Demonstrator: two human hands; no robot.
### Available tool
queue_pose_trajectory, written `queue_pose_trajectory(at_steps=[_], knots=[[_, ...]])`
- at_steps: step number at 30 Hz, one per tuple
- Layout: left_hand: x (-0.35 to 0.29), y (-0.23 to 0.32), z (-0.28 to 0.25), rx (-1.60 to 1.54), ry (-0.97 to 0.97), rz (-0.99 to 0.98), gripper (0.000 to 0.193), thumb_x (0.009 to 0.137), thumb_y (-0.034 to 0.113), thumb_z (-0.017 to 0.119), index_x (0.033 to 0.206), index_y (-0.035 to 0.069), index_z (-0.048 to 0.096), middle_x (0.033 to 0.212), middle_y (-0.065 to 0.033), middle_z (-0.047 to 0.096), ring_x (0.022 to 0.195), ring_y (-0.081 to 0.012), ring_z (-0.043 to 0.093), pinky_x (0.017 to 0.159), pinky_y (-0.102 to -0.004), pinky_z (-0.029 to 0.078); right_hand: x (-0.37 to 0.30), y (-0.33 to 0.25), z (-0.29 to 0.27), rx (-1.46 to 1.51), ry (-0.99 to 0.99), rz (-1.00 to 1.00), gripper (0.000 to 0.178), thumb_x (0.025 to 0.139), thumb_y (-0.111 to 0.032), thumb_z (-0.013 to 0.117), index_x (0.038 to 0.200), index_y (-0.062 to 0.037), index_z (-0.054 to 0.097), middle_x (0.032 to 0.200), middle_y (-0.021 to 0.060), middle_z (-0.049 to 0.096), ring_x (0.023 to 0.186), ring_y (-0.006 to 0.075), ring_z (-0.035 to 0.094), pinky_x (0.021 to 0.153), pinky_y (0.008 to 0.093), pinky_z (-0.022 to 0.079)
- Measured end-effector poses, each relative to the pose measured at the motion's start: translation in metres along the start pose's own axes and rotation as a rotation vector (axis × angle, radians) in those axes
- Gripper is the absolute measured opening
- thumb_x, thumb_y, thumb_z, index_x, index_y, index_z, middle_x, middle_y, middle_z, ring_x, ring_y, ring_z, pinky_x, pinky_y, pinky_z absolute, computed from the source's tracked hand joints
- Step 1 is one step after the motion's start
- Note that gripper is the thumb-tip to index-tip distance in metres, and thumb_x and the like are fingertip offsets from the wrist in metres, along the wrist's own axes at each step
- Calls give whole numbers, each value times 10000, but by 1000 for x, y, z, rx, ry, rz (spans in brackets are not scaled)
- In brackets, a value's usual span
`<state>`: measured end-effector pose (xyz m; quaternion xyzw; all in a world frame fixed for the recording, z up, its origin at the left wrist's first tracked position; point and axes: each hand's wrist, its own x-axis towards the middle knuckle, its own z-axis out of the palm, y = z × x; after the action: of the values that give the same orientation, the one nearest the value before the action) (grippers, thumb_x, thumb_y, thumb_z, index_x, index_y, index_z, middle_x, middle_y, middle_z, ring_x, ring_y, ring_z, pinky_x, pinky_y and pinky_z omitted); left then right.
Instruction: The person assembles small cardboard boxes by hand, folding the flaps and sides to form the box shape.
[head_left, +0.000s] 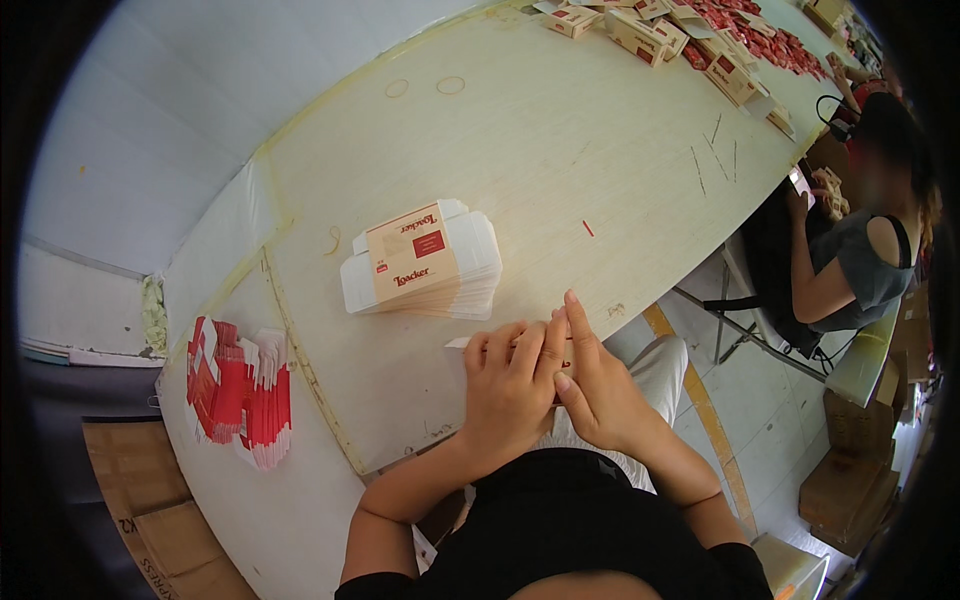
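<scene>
At the near edge of the table, my left hand [508,385] and my right hand [598,392] close together over one small cream carton [569,356]. Its white flap [457,343] sticks out to the left of my left fingers. My left fingers curl over the top of the carton. The right index finger points forward along its right side, and the right thumb presses near the left fingertips. Most of this carton is hidden under my hands. Just beyond it lies a fanned stack of flat cream-and-white cartons [425,262] with red print.
Stacks of flat red cartons [240,395] lie on the left table. Folded cream boxes [640,38] and a heap of small red packets [765,45] fill the far right. A person [850,255] sits at the right. Brown cardboard boxes [160,520] stand lower left.
</scene>
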<state>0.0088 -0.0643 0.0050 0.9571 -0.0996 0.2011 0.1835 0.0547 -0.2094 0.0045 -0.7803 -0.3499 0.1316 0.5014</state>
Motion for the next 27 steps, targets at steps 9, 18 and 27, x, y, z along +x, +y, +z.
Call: queue_pose_trajectory(at_steps=[9,18,27], knots=[[3,-11,6,62,-32,104,684,644,101,692,1295,-5,514,1088,-50,532,1004,-225,506,853,-377,339,-1,33,16,362,3,-47,738,953,-175,395,1471,33,-87,1322,344,417,1066,421,570,946,413,425],[26,-39,-29,-147,-34,9,1180,578,537,808,1458,1,233,1437,-213,309,1357,-382,271,1096,-571,177,70,52,-77,894,94,365,608,987,-488,356,1477,-161,204,987,98,603,677,210,615,616,328,534],[49,-186,-43,223,-568,-300,1229,531,462,849,1475,22,196,1492,-205,275,1402,-360,220,1098,-632,148,86,111,-127,870,422,450,496,928,-364,533,1338,-106,426,1271,91,527,930,248,639,784,327,492]])
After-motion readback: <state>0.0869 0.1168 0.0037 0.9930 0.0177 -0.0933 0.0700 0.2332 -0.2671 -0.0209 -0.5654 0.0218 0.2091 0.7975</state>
